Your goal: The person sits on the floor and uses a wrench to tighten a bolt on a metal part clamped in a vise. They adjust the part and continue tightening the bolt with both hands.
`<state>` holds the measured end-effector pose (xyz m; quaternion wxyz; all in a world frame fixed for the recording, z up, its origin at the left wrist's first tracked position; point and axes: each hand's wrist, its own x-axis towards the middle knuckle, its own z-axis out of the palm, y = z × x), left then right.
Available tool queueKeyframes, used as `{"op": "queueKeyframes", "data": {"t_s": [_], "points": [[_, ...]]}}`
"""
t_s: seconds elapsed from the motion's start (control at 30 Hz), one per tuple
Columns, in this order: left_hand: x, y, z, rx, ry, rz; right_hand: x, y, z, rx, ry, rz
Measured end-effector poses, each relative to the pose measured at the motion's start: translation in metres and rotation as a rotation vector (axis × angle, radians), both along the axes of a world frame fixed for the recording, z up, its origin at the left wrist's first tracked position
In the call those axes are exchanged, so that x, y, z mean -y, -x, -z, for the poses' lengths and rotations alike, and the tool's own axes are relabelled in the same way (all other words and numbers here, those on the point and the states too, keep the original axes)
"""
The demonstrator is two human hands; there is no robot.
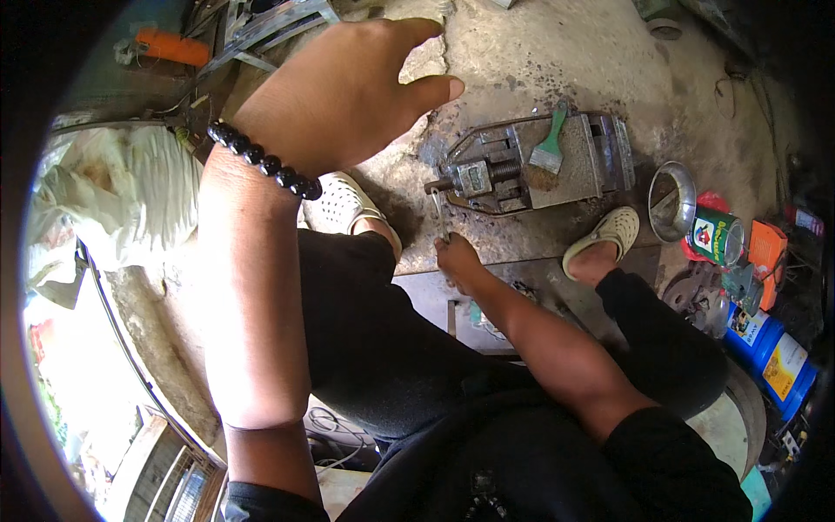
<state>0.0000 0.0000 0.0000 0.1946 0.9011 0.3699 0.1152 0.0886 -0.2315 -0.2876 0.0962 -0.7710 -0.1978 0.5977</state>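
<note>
right hand [458,264] fingers clamped on vise handle [439,213], grip partly hidden | left hand [348,91] fingers apart

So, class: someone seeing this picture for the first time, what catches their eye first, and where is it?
The raised left hand, open, with a black bead bracelet, fills the upper left. At centre a grey metal vise lies on the concrete floor, a green-handled brush on it; the right hand grips its handle.

Rough concrete floor [557,52] carrying a grey machine vise [531,161], green-handled brush [548,152] lying on top of it; right of the vise a metal funnel [671,200], paint can [717,235], blue canisters [770,352] further down
</note>
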Motion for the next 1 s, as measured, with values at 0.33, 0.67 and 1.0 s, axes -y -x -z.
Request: {"op": "queueKeyframes", "data": {"t_s": [0.33,0.67,1.0], "points": [[0.024,0.033,-0.016,-0.059,0.064,-0.054,-0.013,-0.003,0.061,0.075,-0.024,-0.347],[0.015,0.053,-0.016,-0.112,0.152,-0.12,0.011,0.016,0.051,0.384,-0.258,-0.21],[0.006,0.046,-0.01,-0.163,0.441,-0.189,0.011,-0.002,0.15,0.324,-0.066,-0.293]]}}
